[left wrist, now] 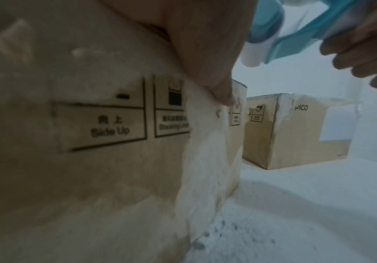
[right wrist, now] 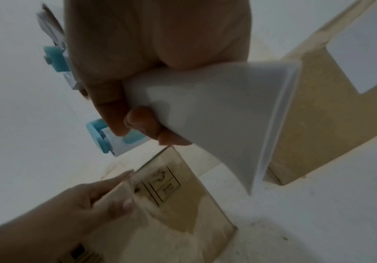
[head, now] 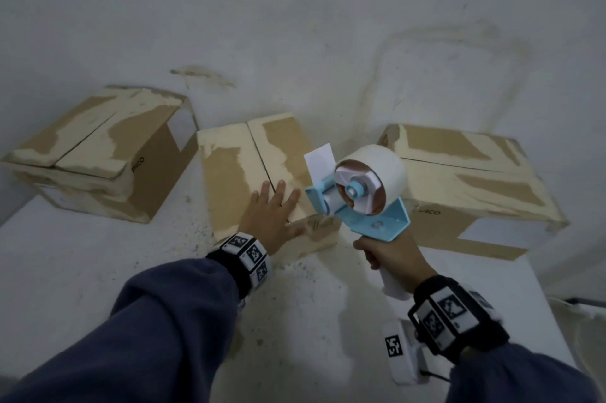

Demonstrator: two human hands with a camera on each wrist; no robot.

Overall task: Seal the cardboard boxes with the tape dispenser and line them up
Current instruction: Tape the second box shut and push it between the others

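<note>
Three worn cardboard boxes stand on a white table (head: 82, 271): a left box (head: 98, 153), a middle box (head: 252, 169) and a right box (head: 469, 186). My left hand (head: 272, 215) lies flat with straight fingers on the near top edge of the middle box (left wrist: 93, 142), thumb down its front face (right wrist: 171, 195). My right hand (head: 393, 258) grips the white handle (right wrist: 205, 106) of a blue and white tape dispenser (head: 364, 192), held in the air just right of the middle box. A short strip of white tape (head: 319, 159) sticks up from its front.
A stained white wall (head: 328, 25) rises right behind the boxes. The right box (left wrist: 295, 131) stands close to the table's right edge. Crumbs and cardboard scraps litter the table in front of the middle box.
</note>
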